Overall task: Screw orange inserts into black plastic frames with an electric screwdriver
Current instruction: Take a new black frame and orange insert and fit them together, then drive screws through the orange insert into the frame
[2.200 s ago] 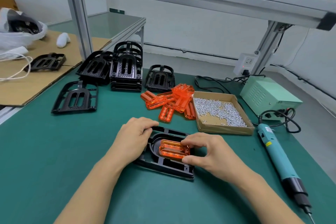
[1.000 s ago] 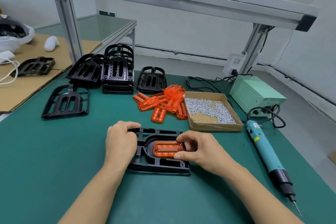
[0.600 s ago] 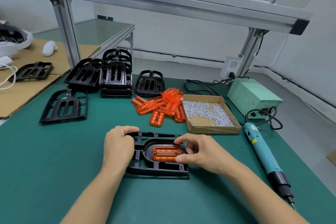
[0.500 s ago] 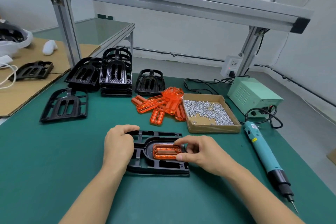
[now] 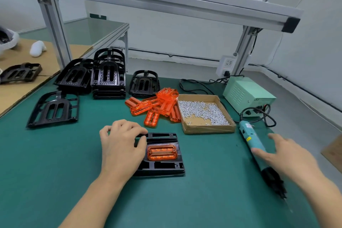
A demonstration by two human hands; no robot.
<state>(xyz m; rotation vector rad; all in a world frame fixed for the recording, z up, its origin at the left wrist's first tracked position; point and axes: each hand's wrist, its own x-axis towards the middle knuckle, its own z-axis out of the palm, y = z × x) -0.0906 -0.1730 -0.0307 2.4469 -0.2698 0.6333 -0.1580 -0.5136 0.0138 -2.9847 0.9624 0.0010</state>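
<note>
A black plastic frame (image 5: 162, 167) lies flat on the green mat in front of me, with an orange insert (image 5: 161, 152) seated in its recess. My left hand (image 5: 121, 146) grips the frame's left end, fingers curled over its far edge. My right hand (image 5: 286, 155) is over at the right, fingers spread and blurred, touching the teal electric screwdriver (image 5: 254, 143) that lies on the mat with its black tip toward me. A pile of loose orange inserts (image 5: 157, 105) sits behind the frame.
A cardboard tray of silver screws (image 5: 201, 112) stands right of the inserts. Behind it is a green power supply (image 5: 248, 95) with cables. Several black frames (image 5: 108, 77) are stacked at the back left; one frame (image 5: 53, 109) lies alone. Aluminium posts (image 5: 55, 31) frame the bench.
My right hand has let go of the orange insert and moved right to the screwdriver. The insert now lies seated in the frame. My left hand stays on the frame.
</note>
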